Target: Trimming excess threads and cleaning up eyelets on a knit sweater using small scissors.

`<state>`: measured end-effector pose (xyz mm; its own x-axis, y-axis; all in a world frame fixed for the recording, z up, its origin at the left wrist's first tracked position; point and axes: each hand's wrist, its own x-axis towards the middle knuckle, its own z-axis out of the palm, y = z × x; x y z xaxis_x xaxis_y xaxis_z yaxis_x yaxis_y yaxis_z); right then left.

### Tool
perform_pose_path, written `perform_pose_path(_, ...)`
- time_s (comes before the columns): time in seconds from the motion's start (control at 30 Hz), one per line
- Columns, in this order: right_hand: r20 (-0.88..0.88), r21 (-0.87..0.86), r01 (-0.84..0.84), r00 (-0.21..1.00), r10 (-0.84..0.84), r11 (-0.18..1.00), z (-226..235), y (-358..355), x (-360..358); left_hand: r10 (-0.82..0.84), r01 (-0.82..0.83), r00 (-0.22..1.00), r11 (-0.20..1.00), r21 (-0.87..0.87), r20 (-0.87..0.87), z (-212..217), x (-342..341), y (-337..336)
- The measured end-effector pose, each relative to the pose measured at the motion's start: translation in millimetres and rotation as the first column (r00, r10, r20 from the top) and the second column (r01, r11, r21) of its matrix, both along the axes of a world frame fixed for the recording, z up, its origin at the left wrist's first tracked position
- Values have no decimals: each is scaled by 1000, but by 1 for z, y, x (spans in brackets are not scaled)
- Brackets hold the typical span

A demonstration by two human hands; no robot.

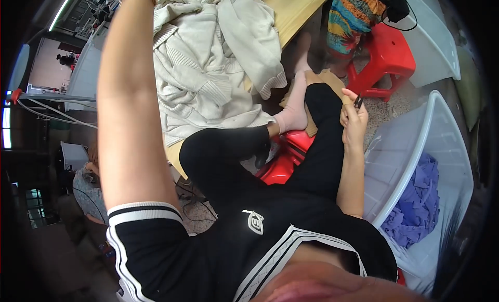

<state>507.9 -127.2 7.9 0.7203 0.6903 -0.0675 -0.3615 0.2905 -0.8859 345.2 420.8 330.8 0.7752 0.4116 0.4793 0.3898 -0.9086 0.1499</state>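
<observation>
My left arm reaches up along the left side, with a gold-coloured band at the wrist. The hand itself lies past the top edge. Beside that arm, cream knitted sweaters (pixel 202 63) are heaped on a light wooden table (pixel 301 8), with ribbed cuffs and sleeves showing. Next to my black-trousered knee, my right hand (pixel 353 119) is closed around a small dark two-pronged tool (pixel 358 101). Its exact kind is too small to make out. The right hand is apart from the sweaters.
A pale plastic bin (pixel 416 146) with purple fabric (pixel 418 203) stands at my right. Behind it are a red stool (pixel 387 55) and another pale bin (pixel 426 37). A person in patterned clothing (pixel 353 18) is at the far right. Cables (pixel 195 200) lie under the table.
</observation>
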Motion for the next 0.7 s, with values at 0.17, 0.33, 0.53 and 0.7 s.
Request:
perform_pose_path(0.17, 78, -97, -69, 994, 76, 993, -4, -12, -14, 483, -438, 727, 874, 212, -487, -134, -32, -92)
perform_pose_path(0.33, 103, -82, -140, 984, 148, 987, -5, -2, -31, 300, -284, 931, 953, 105, -209, -117, -105, -91)
perform_pose_path(0.53, 67, -69, -303, 949, 307, 950, -3, 24, -58, 486, -309, 836, 801, 514, -254, -137, -114, -99)
perform_pose_path(0.7, 160, -130, -377, 905, 394, 917, 2, 12, -86, 477, -460, 853, 879, 129, -212, -129, -131, -95)
